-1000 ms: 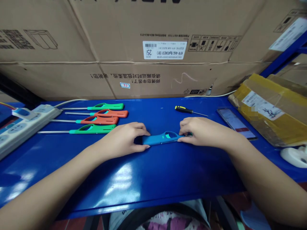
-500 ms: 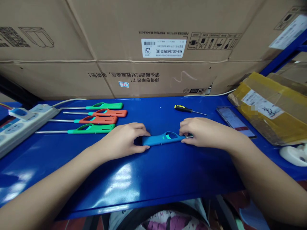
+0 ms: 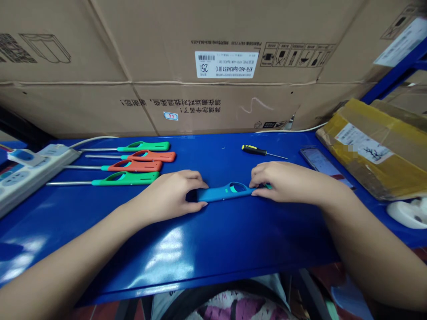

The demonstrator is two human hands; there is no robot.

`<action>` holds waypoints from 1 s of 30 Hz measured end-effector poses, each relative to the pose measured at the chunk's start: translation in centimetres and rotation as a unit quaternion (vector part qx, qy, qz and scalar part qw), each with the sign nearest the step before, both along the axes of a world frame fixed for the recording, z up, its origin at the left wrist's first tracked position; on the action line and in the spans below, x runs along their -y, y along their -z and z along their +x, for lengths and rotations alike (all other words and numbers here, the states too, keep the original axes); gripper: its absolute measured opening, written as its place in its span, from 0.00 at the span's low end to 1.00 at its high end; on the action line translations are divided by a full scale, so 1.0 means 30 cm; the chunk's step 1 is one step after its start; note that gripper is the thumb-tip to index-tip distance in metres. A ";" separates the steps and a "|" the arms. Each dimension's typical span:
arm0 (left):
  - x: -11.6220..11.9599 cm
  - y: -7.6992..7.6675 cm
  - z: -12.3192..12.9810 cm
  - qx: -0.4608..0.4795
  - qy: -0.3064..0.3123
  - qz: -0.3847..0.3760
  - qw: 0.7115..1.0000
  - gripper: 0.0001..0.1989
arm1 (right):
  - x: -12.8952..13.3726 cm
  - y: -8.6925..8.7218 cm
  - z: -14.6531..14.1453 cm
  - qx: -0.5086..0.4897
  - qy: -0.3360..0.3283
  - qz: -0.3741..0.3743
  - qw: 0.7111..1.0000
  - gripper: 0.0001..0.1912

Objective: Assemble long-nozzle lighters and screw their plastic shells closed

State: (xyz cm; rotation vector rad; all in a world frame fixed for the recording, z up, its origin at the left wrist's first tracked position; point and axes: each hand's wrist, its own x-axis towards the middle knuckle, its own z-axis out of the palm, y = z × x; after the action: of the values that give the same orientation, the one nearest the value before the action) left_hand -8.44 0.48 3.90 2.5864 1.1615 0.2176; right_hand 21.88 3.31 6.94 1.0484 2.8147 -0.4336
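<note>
A blue long-reach gas lighter [image 3: 216, 194] lies on the blue tabletop in front of me, with a teal trigger inside its loop handle. My left hand [image 3: 180, 190] grips the lighter's butt end between thumb and fingers. At its front end, my right hand [image 3: 271, 181] is closed, pinching the narrow neck. A small green collar [image 3: 268, 186] shows beside the right fingers; the rest of that end is hidden by the hand. To the left lie several more lighters in a row, green [image 3: 133, 178] and orange [image 3: 140, 166], each with a metal tube.
A black and yellow screwdriver [image 3: 254, 150] lies behind my right hand. Further right are a phone [image 3: 322, 163], a taped carton [image 3: 373, 146] and a white object [image 3: 405, 214]. A power strip [image 3: 33, 171] sits at the left. A large cardboard box [image 3: 187, 26] stands along the back.
At the right fingers, a green collar now shows where a bit of metal showed before. Both hands stay on the blue lighter. The whole view has shifted very slightly.
</note>
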 end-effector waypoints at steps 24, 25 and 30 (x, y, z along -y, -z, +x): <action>0.010 0.004 0.011 -0.011 0.005 0.015 1.000 0.16 | 0.011 0.008 -0.004 0.042 0.012 0.000 0.999 0.08; 0.009 0.005 0.011 -0.012 0.006 0.017 1.000 0.16 | 0.009 0.007 -0.004 0.041 0.013 -0.008 0.999 0.08; 0.013 0.002 0.013 -0.028 0.002 0.017 0.999 0.16 | 0.021 -0.004 -0.029 0.076 0.020 0.006 0.997 0.10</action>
State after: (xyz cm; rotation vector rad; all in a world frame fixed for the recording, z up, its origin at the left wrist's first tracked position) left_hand -8.05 0.09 3.82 2.6401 1.1828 0.1678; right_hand 21.01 2.69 7.05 1.0915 2.6716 -0.3263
